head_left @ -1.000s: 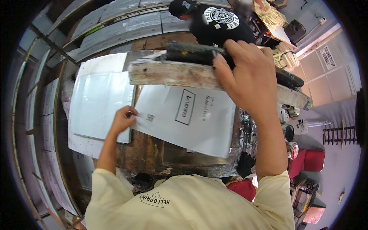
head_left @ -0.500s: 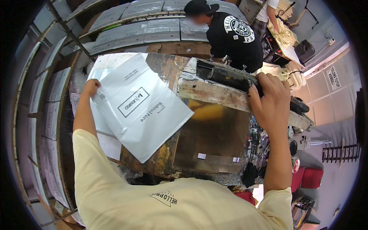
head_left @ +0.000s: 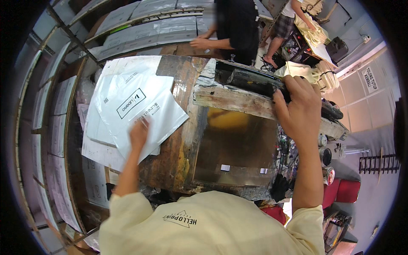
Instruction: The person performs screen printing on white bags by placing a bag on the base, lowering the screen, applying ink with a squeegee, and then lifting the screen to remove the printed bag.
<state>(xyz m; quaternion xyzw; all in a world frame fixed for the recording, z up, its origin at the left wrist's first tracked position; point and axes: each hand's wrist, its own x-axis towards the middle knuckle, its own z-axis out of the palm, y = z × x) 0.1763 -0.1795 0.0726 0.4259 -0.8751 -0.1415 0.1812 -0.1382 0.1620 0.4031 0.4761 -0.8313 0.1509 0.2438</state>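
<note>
My right hand (head_left: pixel 297 102) is closed round a dark, ink-stained squeegee (head_left: pixel 250 83), which lies along a raised wooden screen frame (head_left: pixel 233 104). Below the frame is a brown, glossy printing bed (head_left: pixel 238 148) with two small pale tabs near its front edge. On the left, a white plastic mailer bag (head_left: pixel 131 102) with black print lies askew on other white sheets. My left hand (head_left: pixel 139 131) is over the mailer's near part, its fingers smeared by motion. Whether it touches or grips the bag cannot be made out.
Shelves with white packages (head_left: pixel 140 40) line the far and left sides. A person in black (head_left: pixel 238 29) stands beyond the table, arms reaching left; another person (head_left: pixel 293 19) is farther back. Cans (head_left: pixel 326 157) and a red chair (head_left: pixel 346 191) are at the right.
The printed mailer has moved left and come down onto the white sheets. My left hand went from its far left corner to its near part. My right hand kept its hold.
</note>
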